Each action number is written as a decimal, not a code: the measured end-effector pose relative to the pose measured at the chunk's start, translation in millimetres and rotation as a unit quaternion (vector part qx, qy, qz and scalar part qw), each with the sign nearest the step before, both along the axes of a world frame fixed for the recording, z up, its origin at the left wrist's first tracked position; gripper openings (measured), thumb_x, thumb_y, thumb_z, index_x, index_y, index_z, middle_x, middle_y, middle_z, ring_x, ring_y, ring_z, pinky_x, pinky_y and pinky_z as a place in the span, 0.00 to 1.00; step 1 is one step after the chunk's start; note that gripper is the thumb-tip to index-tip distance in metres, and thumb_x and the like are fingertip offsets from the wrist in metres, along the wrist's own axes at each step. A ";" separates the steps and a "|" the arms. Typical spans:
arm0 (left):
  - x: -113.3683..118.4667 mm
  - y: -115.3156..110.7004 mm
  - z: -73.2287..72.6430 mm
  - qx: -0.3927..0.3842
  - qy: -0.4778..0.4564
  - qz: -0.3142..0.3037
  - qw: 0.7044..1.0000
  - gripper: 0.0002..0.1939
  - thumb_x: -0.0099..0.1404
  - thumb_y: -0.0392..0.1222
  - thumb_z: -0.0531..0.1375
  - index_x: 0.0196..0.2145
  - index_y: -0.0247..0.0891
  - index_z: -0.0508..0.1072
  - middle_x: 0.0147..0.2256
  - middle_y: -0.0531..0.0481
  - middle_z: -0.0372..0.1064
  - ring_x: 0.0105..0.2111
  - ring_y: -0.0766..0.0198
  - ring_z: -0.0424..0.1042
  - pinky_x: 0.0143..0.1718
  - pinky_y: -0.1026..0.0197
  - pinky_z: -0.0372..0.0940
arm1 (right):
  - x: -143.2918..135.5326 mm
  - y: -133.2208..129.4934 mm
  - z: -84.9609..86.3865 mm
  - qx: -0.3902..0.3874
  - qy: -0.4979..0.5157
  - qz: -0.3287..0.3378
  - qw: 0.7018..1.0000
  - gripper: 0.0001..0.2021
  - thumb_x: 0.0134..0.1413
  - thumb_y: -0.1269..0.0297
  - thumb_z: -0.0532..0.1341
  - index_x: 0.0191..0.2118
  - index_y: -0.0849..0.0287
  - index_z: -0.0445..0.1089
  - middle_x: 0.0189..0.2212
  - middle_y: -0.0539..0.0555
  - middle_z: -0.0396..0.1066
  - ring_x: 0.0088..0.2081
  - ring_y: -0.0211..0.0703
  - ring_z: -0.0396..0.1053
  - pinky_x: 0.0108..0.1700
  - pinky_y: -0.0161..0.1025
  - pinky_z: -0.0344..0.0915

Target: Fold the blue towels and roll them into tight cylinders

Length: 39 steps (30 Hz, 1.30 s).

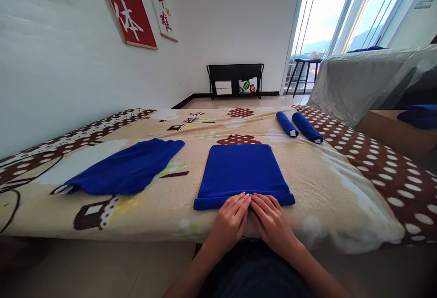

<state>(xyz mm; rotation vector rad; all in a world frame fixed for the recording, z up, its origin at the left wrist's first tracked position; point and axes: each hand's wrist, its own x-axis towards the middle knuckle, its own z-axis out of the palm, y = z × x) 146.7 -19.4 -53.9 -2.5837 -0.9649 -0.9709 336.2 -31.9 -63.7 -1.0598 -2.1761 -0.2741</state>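
Observation:
A blue towel (244, 168) lies folded flat in front of me, its near edge turned into a thin roll. On the middle of that roll my left hand (234, 211) and my right hand (269, 213) meet side by side, fingers pressed together and curled over the edge. Both thumbs are hidden. To the left, a second blue towel (126, 168) is spread loosely, with a white tag at its near corner. Two rolled blue towels, one (287, 124) beside the other (307, 127), lie at the far right with small white tags showing.
Everything rests on a bed with a cream patterned blanket (184, 216) and brown dotted borders. A black rack (235, 72) stands by the far wall. At the right are a plastic-covered piece of furniture (362, 79), a dark stool (305, 68) and a cardboard box (385, 129).

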 end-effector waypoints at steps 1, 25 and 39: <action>-3.8 1.1 -0.2 -0.009 0.007 0.008 1.000 0.23 0.70 0.32 0.52 0.62 0.35 0.65 0.57 0.43 0.70 0.59 0.57 0.67 0.59 0.51 0.65 | 2.7 1.8 -0.7 -0.006 -0.002 -0.016 1.000 0.18 0.67 0.67 0.54 0.60 0.58 0.66 0.57 0.55 0.70 0.58 0.46 0.66 0.60 0.47 0.60; -30.3 16.1 1.9 -0.050 0.077 0.163 0.982 0.21 0.74 0.43 0.50 0.61 0.36 0.67 0.61 0.43 0.65 0.62 0.54 0.64 0.59 0.48 0.59 | 8.4 19.0 1.9 -0.055 -0.020 -0.137 0.989 0.23 0.70 0.53 0.50 0.60 0.60 0.67 0.60 0.57 0.67 0.61 0.49 0.64 0.62 0.50 0.56; -121.3 -6.4 8.8 0.058 0.019 0.160 0.985 0.21 0.69 0.32 0.57 0.58 0.43 0.67 0.57 0.42 0.69 0.58 0.52 0.67 0.55 0.49 0.55 | 104.6 3.7 -7.4 0.039 -0.032 -0.086 0.995 0.19 0.66 0.67 0.56 0.61 0.53 0.64 0.60 0.56 0.67 0.60 0.48 0.65 0.60 0.50 0.54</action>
